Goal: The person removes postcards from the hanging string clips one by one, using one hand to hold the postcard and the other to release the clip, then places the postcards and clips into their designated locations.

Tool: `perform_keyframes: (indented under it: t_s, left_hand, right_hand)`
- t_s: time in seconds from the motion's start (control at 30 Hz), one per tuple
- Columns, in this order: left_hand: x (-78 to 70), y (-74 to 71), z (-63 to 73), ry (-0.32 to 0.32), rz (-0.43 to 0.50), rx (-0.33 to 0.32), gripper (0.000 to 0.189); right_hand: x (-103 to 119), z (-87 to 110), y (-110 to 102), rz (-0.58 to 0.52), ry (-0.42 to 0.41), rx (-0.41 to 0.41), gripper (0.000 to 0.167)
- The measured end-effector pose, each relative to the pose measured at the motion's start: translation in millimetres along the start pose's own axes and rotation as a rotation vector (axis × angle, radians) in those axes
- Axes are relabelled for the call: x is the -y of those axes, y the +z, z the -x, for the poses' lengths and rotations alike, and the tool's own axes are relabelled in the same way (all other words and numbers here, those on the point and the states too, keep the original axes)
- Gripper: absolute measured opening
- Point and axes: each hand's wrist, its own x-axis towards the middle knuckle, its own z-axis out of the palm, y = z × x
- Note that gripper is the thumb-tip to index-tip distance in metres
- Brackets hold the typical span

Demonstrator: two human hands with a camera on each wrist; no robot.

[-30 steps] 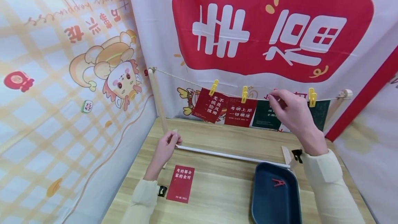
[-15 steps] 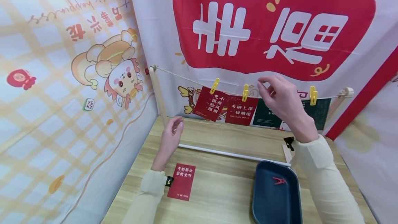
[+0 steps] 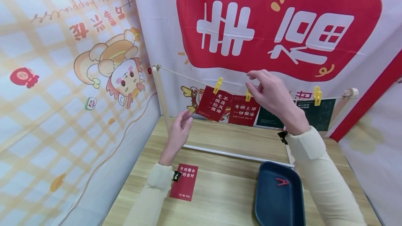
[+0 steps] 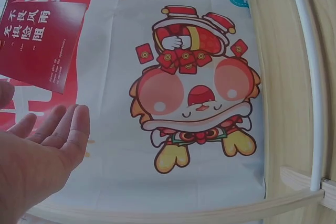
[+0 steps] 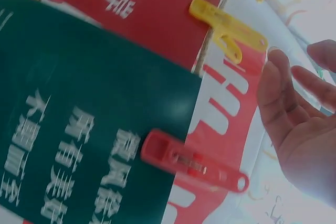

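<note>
Loosely bent, my right hand (image 3: 274, 95) is raised at the line, its thumb near the middle yellow clothespin (image 5: 226, 30) and nothing between its fingers. That clothespin holds a red card (image 3: 244, 111) with white writing. Beside it hangs a dark green card (image 5: 105, 87), held by a red clothespin (image 5: 194, 161); my right hand hides this pin in the head view. My left hand (image 3: 179, 130) is held up empty, fingers relaxed, below the leftmost red card (image 3: 210, 105). In the left wrist view its fingers lie just beneath that card's lower edge.
A rope (image 3: 188, 77) runs between wooden posts (image 3: 160, 93), with another green card (image 3: 321, 112) at the right. On the table lie a red card (image 3: 185, 187) and a navy tray (image 3: 260, 198) containing a red clothespin (image 3: 282, 182). A white rod (image 3: 232, 154) crosses the frame's base.
My right hand has moved left from above the green card to the middle yellow clothespin. My left hand has left the post's foot, rising and moving right with its fingers loosened.
</note>
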Motion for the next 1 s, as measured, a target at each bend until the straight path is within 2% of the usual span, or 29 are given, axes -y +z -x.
perform_keyframes:
  t_s: [0.13,0.4,0.5,0.63,1.0]
  left_hand:
    - [-7.4,4.7,-5.2,0.025,0.003,0.001,0.048]
    - [-21.5,13.9,-21.3,0.074,-0.032,-0.012,0.046]
    - [-24.3,17.3,-25.2,0.090,-0.022,-0.006,0.047]
    - [-26.6,20.8,-27.2,0.080,0.001,0.006,0.050]
    - [-28.6,29.1,-31.6,0.058,-0.023,0.020,0.050]
  right_hand:
    - [6.0,-6.8,7.1,0.000,0.042,0.071,0.044]
    - [26.1,-19.3,25.3,0.075,0.124,0.220,0.061]
    - [32.0,-20.7,29.4,0.057,0.144,0.230,0.061]
    - [35.8,-22.1,34.2,0.031,0.145,0.228,0.061]
    - [35.8,-31.5,50.1,0.016,0.236,0.228,0.058]
